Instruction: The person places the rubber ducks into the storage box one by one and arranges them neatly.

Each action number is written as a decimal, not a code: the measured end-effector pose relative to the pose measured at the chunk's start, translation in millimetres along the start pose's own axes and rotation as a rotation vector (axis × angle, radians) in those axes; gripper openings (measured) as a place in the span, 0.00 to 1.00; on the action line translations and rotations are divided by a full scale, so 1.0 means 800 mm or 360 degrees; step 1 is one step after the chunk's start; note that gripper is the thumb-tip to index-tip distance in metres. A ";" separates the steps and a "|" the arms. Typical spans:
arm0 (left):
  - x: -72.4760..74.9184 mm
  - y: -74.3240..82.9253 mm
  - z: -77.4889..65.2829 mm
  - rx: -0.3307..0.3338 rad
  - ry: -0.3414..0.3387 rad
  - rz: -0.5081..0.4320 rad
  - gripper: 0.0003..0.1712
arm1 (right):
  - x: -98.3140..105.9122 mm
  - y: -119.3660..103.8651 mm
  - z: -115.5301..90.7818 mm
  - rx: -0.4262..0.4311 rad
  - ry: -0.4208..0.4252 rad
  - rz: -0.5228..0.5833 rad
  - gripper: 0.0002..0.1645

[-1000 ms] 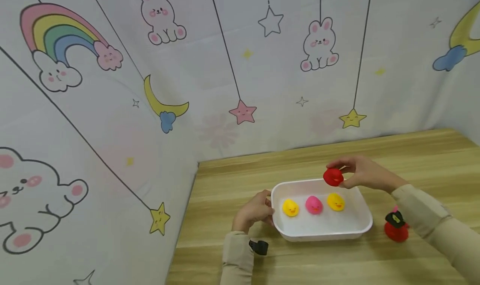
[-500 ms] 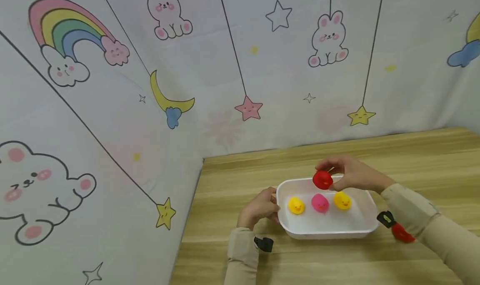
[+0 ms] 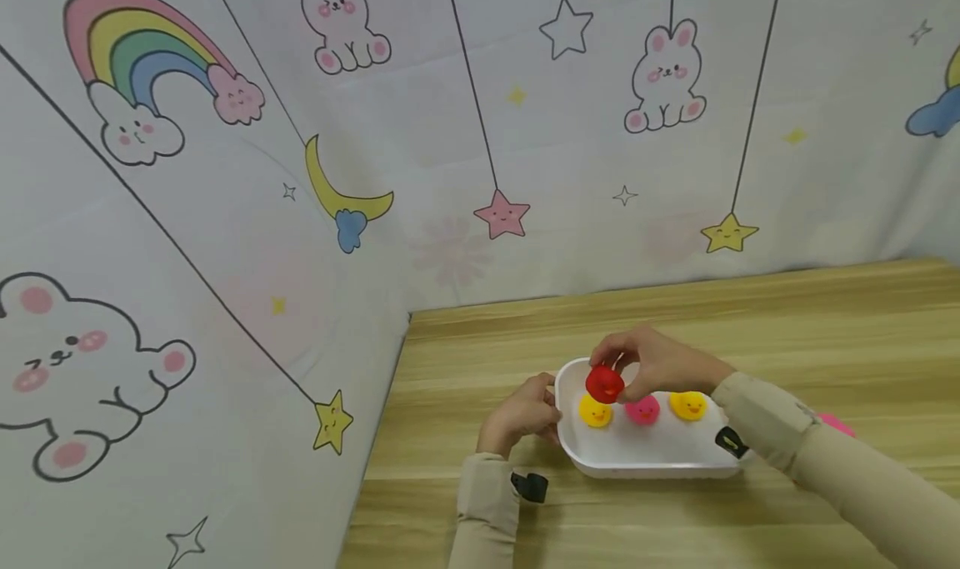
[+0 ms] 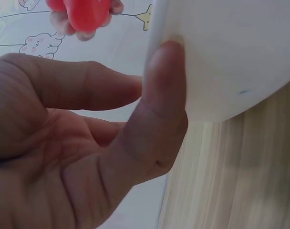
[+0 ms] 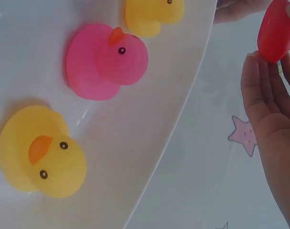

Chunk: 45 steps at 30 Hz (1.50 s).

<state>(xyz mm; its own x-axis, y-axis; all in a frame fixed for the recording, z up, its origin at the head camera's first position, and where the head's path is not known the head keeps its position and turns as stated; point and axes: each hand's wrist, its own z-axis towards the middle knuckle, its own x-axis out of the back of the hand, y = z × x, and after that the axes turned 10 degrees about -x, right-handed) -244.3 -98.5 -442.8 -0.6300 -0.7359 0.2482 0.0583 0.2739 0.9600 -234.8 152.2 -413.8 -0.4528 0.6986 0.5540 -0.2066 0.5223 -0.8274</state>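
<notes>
My right hand (image 3: 660,365) pinches a red rubber duck (image 3: 604,383) above the left end of a white tray (image 3: 652,472). That duck also shows in the right wrist view (image 5: 274,33), with fingertips on its side. My left hand (image 3: 525,415) grips the tray's left end, thumb and finger at the rim in the left wrist view (image 4: 159,95). Inside the tray sit a left yellow duck (image 3: 596,413), a pink duck (image 3: 642,411) and a right yellow duck (image 3: 688,406), in a row. The held duck partly overlaps the left yellow one in the head view.
On the wooden table (image 3: 465,344), a pink object (image 3: 836,424) shows from behind the right sleeve, mostly hidden. A black wrist device (image 3: 530,487) sits at the left cuff. A printed cloth (image 3: 435,136) stands behind the table and along its left side.
My right hand has carried the red duck leftward over the tray, from near its right part to its left end. A red object on the right is now covered by the sleeve.
</notes>
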 end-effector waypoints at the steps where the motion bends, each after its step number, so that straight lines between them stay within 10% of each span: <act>1: 0.001 0.000 0.000 -0.0003 0.0004 -0.0001 0.30 | -0.004 -0.002 0.004 0.0011 -0.0028 -0.0013 0.31; 15: -0.001 0.003 -0.004 -0.0034 0.0025 -0.0020 0.28 | -0.031 0.001 0.015 0.0005 -0.0235 -0.0255 0.24; 32: -0.001 0.003 -0.001 -0.0029 0.0014 -0.0002 0.28 | -0.058 0.007 0.017 0.0602 -0.0193 -0.0920 0.18; 45: 0.000 0.001 0.000 -0.0004 0.0015 0.0044 0.30 | -0.068 0.003 0.019 0.0303 -0.0290 -0.1026 0.17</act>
<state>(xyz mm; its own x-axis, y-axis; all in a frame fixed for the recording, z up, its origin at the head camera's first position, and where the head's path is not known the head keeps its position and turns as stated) -244.5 -97.9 -441.7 -0.6209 -0.7338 0.2758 0.0774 0.2927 0.9531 -224.1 108.0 -447.0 -0.3236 0.1760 0.9297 -0.6243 0.6986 -0.3496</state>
